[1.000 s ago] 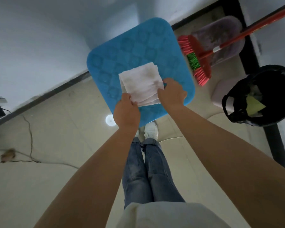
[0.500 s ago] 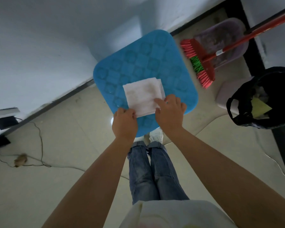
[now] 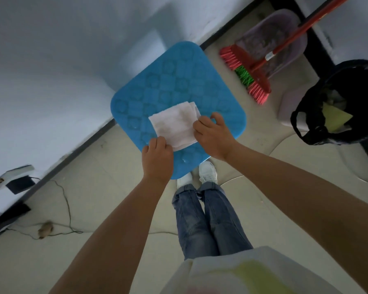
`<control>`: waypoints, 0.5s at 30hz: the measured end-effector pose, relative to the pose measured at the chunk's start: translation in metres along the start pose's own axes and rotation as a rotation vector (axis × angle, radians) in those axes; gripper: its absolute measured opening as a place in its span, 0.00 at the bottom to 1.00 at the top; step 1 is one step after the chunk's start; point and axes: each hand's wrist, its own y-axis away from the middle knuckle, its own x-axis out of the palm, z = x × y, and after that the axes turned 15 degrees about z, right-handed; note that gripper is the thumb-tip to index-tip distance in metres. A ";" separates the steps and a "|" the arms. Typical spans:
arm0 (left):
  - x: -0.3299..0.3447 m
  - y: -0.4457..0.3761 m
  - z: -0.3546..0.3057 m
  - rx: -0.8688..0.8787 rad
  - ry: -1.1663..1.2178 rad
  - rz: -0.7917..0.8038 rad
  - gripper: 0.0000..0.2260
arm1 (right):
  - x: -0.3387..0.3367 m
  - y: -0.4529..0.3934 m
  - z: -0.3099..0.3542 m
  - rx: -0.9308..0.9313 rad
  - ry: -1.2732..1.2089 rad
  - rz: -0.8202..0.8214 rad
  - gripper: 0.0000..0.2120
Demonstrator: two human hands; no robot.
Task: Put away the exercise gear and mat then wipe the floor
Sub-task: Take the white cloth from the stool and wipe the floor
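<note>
A folded white wipe cloth [image 3: 174,123], faintly stained, is held over a blue square patterned surface [image 3: 168,81] in front of me. My left hand [image 3: 157,159] pinches the cloth's near left corner. My right hand [image 3: 212,133] grips its right edge, fingers curled over the fold. Both arms reach forward above my jeans and white shoes [image 3: 208,174].
A red broom [image 3: 245,71] with pink and green bristles leans on a clear dustpan [image 3: 285,35] at the back right. A black-bagged bin [image 3: 336,102] stands at the right. A thin cable [image 3: 66,200] runs over the pale tiled floor at the left, by the white wall.
The cloth has gone from a loose spread sheet to a tighter folded rectangle. Both hands shifted slightly lower and right in view, and the blue surface sits lower in the frame.
</note>
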 end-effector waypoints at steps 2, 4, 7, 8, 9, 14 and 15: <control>-0.005 0.008 0.001 0.014 -0.030 -0.002 0.16 | -0.008 0.005 0.002 0.041 -0.053 0.010 0.15; -0.015 0.019 0.000 0.032 -0.055 -0.032 0.16 | -0.019 0.018 0.006 0.105 -0.136 -0.024 0.11; -0.038 0.037 -0.006 0.108 -0.093 -0.081 0.17 | -0.038 0.053 0.014 0.217 -0.256 -0.130 0.06; -0.044 0.043 -0.010 0.149 -0.107 -0.091 0.16 | -0.045 0.069 0.018 0.259 -0.291 -0.158 0.06; -0.050 0.050 -0.015 0.193 -0.119 -0.106 0.16 | -0.050 0.085 0.023 0.304 -0.319 -0.182 0.05; -0.073 0.094 -0.056 0.447 -0.201 -0.098 0.16 | -0.093 0.180 0.051 0.563 -0.461 -0.133 0.05; -0.078 0.104 -0.068 0.485 -0.221 -0.083 0.16 | -0.103 0.200 0.058 0.603 -0.490 -0.110 0.06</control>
